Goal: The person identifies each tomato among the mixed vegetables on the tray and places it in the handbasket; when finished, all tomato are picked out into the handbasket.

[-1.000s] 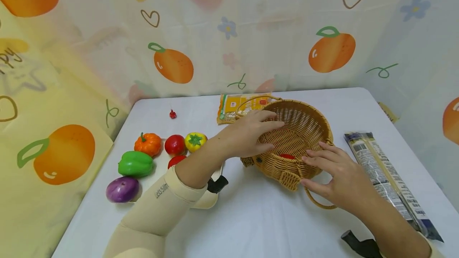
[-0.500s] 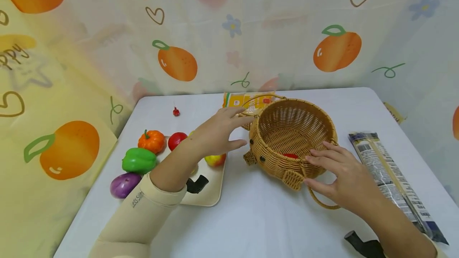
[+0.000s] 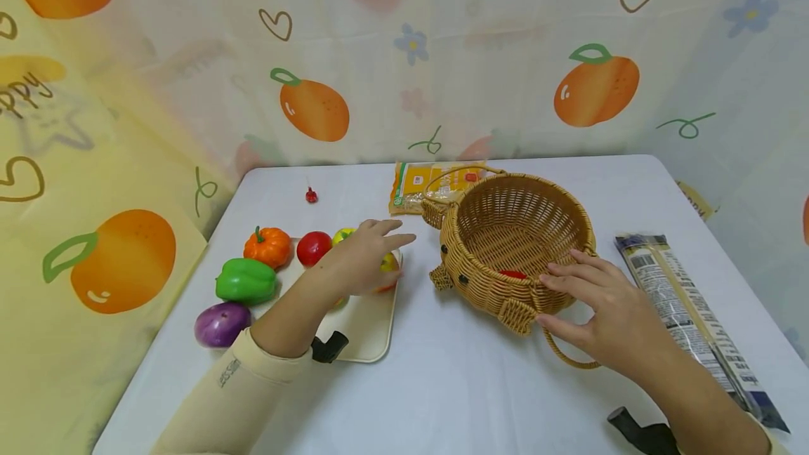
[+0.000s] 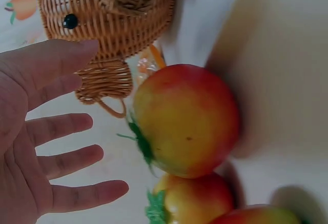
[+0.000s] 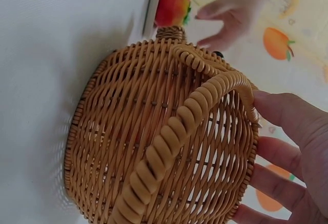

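Observation:
My left hand (image 3: 357, 258) reaches over the cream tray (image 3: 369, 339) at the left, fingers spread and holding nothing. Beside it in the left wrist view is a red-and-yellow round fruit (image 4: 187, 121) with green leaves at its stem. A second similar fruit (image 4: 197, 198) lies close by. My right hand (image 3: 607, 307) holds the rim of a wicker basket (image 3: 487, 293), thumb outside and fingertips over the edge. The basket has an animal face, and a red thing (image 3: 513, 274) shows inside. Its looped handle (image 5: 169, 137) hangs on the side by my right hand.
An orange pumpkin (image 3: 268, 248), green bell pepper (image 3: 246, 281) and purple eggplant (image 3: 222, 324) line the tray's left side. A red fruit (image 3: 313, 248) is on the tray. A yellow packet (image 3: 411, 188) lies behind the basket; a long printed packet (image 3: 689, 314) lies right.
My left hand has left the basket and moved left and down to the fruit on the tray. My right hand stays at the basket's rim.

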Demonstrator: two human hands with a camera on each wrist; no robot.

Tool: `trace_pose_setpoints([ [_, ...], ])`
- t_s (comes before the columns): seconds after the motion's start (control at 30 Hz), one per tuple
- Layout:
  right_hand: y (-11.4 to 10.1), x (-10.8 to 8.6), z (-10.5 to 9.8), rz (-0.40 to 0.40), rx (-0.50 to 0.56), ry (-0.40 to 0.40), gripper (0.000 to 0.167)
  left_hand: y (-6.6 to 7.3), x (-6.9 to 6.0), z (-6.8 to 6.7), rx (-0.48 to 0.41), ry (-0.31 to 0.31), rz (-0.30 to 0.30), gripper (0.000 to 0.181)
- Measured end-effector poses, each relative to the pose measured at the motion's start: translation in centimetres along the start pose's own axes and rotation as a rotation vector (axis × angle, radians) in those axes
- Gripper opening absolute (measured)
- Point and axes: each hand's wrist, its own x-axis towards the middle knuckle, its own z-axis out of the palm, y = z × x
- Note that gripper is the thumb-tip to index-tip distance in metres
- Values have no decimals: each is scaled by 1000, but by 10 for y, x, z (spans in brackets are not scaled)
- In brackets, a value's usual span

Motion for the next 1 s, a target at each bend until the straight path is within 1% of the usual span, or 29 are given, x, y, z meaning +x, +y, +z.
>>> trace_pose_setpoints([
  [0.07, 0, 0, 0, 0, 3, 0, 51, -2, -2, 5, -10, -24, -17, 62],
  [0.17, 0, 0, 0, 1, 7, 2, 51, -6, -5, 13, -31, -46, -24, 60],
  [0.4, 2, 0, 0, -5, 7, 5, 49, -16, -9, 23, -44, -66, 17, 57],
  [0.53, 2, 0, 0, -3, 10, 4, 50, -19, -10, 26, -60, -76, 18, 57],
  [0.77, 0, 0, -1, 20, 10, -19, 52, -22, -10, 28, -70, -96, -3, 55],
  [1.0, -1, 1, -1, 22, 10, -20, 52, -23, -12, 28, -68, -88, 3, 54],
])
